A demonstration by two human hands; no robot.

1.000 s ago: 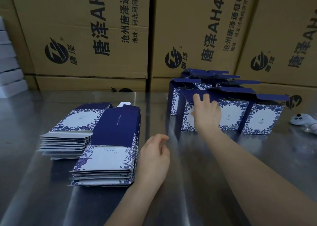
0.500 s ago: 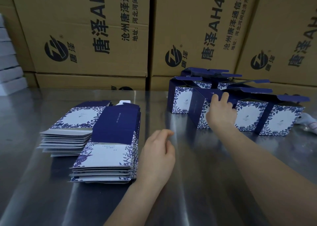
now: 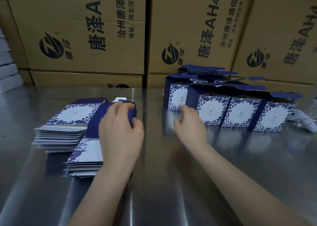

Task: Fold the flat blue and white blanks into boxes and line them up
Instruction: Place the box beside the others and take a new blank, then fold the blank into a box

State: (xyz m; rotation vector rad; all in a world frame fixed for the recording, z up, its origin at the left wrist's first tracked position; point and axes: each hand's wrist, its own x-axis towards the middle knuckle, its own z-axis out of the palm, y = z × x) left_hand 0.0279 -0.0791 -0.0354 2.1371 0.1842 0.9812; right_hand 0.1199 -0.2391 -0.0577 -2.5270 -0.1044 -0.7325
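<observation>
Two stacks of flat blue and white blanks lie on the left of the steel table [image 3: 171,182]: a far stack [image 3: 68,116] and a near stack [image 3: 85,153]. My left hand [image 3: 120,131] rests on the near stack, fingers and thumb pinching the far right corner of its top blank. Folded boxes with open top flaps stand at the right: a front row [image 3: 240,114] of three side by side, and more behind them [image 3: 176,97]. My right hand [image 3: 188,124] hovers just left of the front row, loosely curled, blurred, holding nothing and touching no box.
Large brown printed cartons [image 3: 85,28] form a wall along the table's back edge. A small white object [image 3: 307,122] lies at the far right next to the last box. White stacked items [image 3: 6,71] show at the left edge.
My right hand pushed the front row of boxes to the right, then let go and drew back. My left hand moved from the table beside the near stack onto its top blank.
</observation>
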